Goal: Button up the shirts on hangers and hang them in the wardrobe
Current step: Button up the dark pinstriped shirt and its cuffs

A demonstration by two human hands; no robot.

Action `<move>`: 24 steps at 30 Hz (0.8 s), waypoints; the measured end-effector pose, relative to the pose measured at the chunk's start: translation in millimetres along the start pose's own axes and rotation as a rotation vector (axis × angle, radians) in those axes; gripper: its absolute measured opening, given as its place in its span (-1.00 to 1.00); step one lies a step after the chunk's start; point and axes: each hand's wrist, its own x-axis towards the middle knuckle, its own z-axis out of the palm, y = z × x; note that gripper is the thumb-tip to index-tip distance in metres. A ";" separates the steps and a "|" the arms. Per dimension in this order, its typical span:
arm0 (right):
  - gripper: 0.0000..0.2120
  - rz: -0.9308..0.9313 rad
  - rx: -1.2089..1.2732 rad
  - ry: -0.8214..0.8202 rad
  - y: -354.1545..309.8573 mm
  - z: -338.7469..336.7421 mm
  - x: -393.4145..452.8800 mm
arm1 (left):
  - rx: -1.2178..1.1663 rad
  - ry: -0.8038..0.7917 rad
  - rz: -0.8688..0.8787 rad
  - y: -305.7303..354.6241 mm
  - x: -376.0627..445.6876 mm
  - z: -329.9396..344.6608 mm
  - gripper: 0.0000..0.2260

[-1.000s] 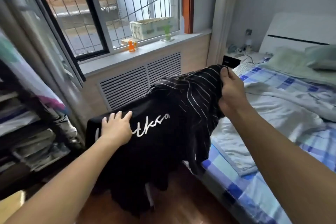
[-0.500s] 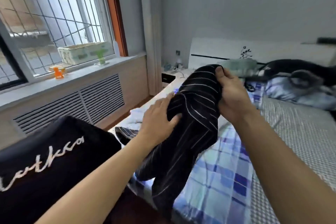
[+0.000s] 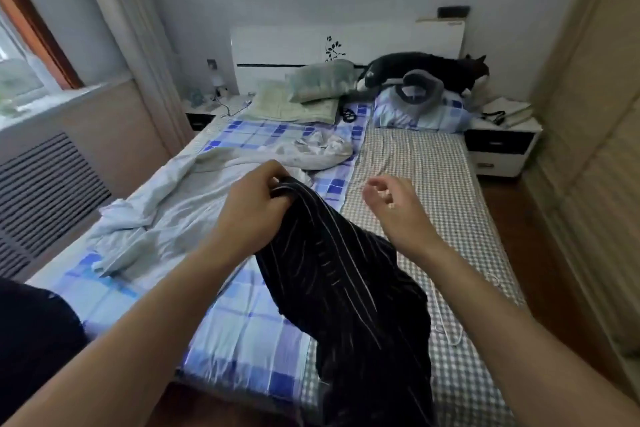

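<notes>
Striped shirt hem cut off below left hand

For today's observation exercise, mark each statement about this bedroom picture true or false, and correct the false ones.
1. The left hand grips the black pinstriped shirt. True.
2. The right hand also grips the shirt. False: it hangs open beside the shirt, holding nothing.
3. A black cat lies at the head of the bed. True.
4. The shirt hangs on a hanger. False: no hanger shows; the shirt drapes from the left hand over the bed's edge.
5. A crumpled white sheet lies on the window side of the bed. True.
</notes>
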 end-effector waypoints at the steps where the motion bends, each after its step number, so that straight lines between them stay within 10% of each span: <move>1: -0.61 -0.040 -0.014 -0.077 12.0 4.6 -17.3 | 0.012 -0.033 0.004 10.1 1.0 10.0 -0.85; 4: -0.54 -0.031 -0.286 -0.193 68.9 44.9 -60.4 | 0.092 -0.124 0.038 29.4 4.5 40.4 -0.81; 9: -0.77 0.329 -0.303 0.221 146.6 68.8 -80.9 | 0.170 -0.301 0.114 7.4 22.1 55.2 -0.74; 15: -0.81 0.570 -0.162 0.549 147.3 55.6 -82.9 | 0.194 -1.106 0.209 -88.4 36.1 39.9 -0.87; 18: -0.98 0.676 0.069 0.243 120.1 61.9 -83.3 | -0.214 -1.146 0.014 -124.9 41.0 26.1 -0.91; 24: -0.15 0.569 0.683 -0.254 61.6 43.8 -115.4 | -0.484 -0.939 -0.241 -174.1 76.1 5.2 -0.83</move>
